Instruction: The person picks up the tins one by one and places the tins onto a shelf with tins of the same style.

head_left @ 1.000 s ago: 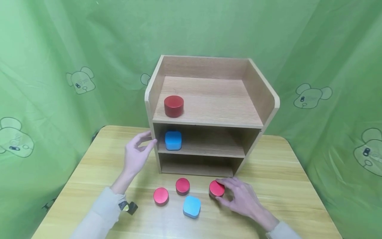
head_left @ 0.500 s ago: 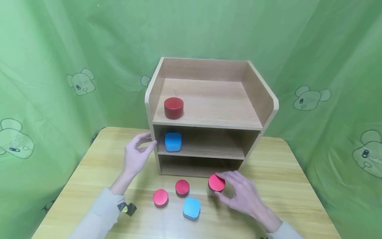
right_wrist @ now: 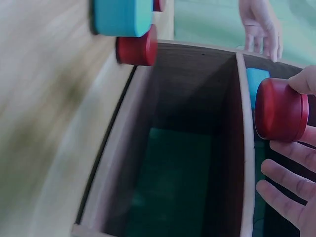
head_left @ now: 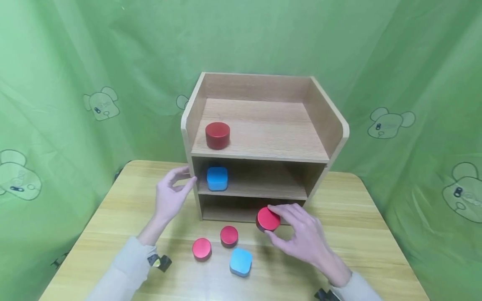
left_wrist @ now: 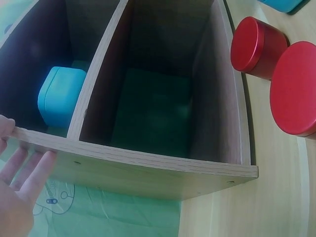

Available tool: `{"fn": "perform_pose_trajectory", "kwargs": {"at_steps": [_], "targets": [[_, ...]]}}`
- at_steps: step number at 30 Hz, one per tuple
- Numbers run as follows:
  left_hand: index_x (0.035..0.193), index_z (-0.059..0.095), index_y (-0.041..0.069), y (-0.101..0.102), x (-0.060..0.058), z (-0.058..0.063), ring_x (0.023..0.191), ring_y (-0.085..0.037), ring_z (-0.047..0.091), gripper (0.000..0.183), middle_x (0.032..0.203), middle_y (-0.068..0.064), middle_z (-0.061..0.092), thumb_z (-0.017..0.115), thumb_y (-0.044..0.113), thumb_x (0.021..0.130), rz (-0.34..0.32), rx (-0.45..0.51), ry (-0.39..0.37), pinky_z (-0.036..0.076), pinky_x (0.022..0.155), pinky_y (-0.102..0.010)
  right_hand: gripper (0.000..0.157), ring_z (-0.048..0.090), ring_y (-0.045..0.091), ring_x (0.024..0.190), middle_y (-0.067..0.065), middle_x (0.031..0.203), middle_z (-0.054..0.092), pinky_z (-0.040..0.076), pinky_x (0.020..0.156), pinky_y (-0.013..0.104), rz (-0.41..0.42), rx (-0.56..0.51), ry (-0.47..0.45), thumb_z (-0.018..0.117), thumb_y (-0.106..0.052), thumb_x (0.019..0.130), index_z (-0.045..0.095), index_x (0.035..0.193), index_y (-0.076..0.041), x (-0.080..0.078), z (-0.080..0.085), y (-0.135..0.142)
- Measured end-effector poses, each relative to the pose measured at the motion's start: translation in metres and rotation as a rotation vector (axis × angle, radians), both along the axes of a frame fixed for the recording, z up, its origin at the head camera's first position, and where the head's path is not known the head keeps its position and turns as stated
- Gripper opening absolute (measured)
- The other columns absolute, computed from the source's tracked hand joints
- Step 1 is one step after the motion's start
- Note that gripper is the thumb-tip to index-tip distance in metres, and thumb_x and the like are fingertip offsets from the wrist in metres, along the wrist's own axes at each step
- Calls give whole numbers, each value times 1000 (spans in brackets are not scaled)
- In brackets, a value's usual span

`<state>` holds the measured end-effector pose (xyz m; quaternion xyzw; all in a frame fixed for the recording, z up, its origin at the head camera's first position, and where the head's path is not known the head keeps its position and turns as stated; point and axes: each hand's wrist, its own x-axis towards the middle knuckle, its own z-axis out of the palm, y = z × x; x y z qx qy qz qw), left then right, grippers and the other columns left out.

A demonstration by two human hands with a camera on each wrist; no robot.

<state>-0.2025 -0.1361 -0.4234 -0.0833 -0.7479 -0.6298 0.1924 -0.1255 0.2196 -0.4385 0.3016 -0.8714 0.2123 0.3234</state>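
Observation:
My right hand (head_left: 303, 236) pinches a red round tin (head_left: 268, 219), raised off the table before the wooden shelf (head_left: 263, 158); a seam near its rim shows in the right wrist view. Thumb and fingers hold opposite sides of it. My left hand (head_left: 171, 196) touches the shelf's left side panel, the thumb at its front edge and straight fingers (left_wrist: 37, 173) against the outer face. A dark red tin (head_left: 217, 136) stands on the top shelf at the left. Below it, a blue square tin (head_left: 217, 179) occupies the left of the middle level.
Two more red tins, one nearer (head_left: 201, 249) and one farther (head_left: 229, 236), stand on the wooden table (head_left: 150, 175) in front of the shelf. Beside them is another blue square tin (head_left: 240, 262). A green curtain (head_left: 248, 37) hangs behind and along both sides.
My right hand has lifted the red tin off the table and moved it towards the shelf and slightly left. My left hand has stayed at the side panel.

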Motion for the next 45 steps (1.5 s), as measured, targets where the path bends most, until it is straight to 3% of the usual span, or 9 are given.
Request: {"fn": "perform_pose_trajectory", "kwargs": {"at_steps": [9,16,22,36,45], "targets": [[128,68,-3,0,2,2,101,8,68,38,128,-25,73,77,-1,92,-5,3,-7,66,83,-17,54,72,20,89,4,106,81,63,65,32,40,-93,152,62,-56,97,77,120,-10,-6,26,-18],[127,68,-4,0,1,1,100,8,68,37,128,-25,72,77,-3,91,-6,19,10,66,82,-17,53,72,24,91,8,106,80,64,67,37,32,-147,253,64,-53,97,77,121,-7,-10,53,-28],[127,68,-4,1,2,1,100,9,68,37,129,-25,72,77,-4,91,-9,30,8,66,83,-17,55,73,25,92,9,107,80,66,67,42,1,-138,272,65,-55,96,77,122,-8,-10,68,-35],[128,67,-4,1,2,3,101,8,68,37,131,-24,71,76,-3,92,-17,31,-8,66,83,-17,52,73,30,87,12,101,80,64,64,42,-79,-160,402,68,-49,94,77,120,-6,-25,104,-54],[128,68,-4,2,3,2,101,9,68,37,130,-25,71,76,-3,92,-12,36,-8,66,83,-16,50,74,34,86,15,102,80,65,64,46,-100,-163,397,74,-43,90,75,124,-6,-41,125,-68]]}}
